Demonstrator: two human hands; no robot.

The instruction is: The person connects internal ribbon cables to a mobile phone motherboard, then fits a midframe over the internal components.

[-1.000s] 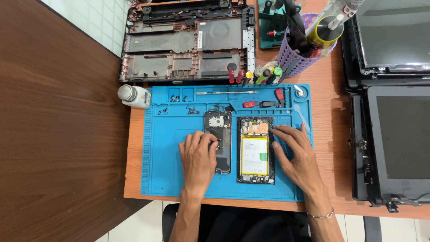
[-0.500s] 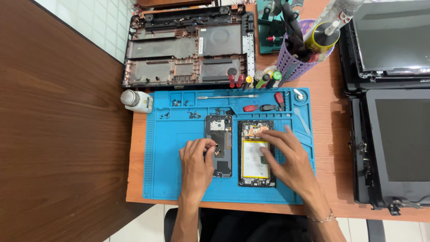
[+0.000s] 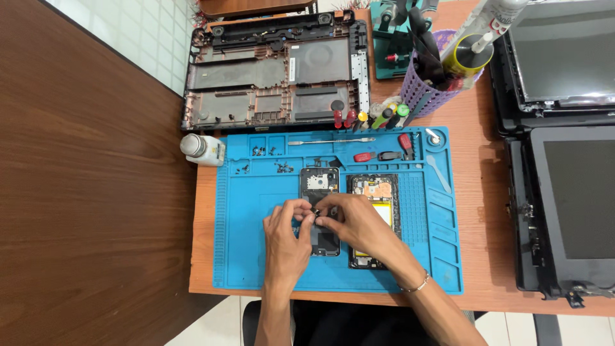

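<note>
On the blue repair mat (image 3: pixel 243 250) lie two opened phone parts side by side: a dark phone back frame (image 3: pixel 320 186) on the left and an opened phone with a yellow battery (image 3: pixel 375 192) on the right. My left hand (image 3: pixel 285 240) and my right hand (image 3: pixel 349 221) meet over the middle of the left frame, fingertips pinched together on a small dark part there. What exactly sits between the fingertips is too small to tell. My right forearm crosses the lower half of the right phone.
Small screws, a metal spudger (image 3: pixel 330 141) and red-handled tools (image 3: pixel 384 156) lie in the mat's top trays. A white bottle (image 3: pixel 200 148) stands at the mat's left corner. A laptop base shell (image 3: pixel 275 67), a purple tool cup (image 3: pixel 429 90) and laptop screens (image 3: pixel 570 192) surround the mat.
My right hand has moved left, off the battery phone and onto the left frame. My left hand has shifted up to meet it, and both now pinch at the same spot.
</note>
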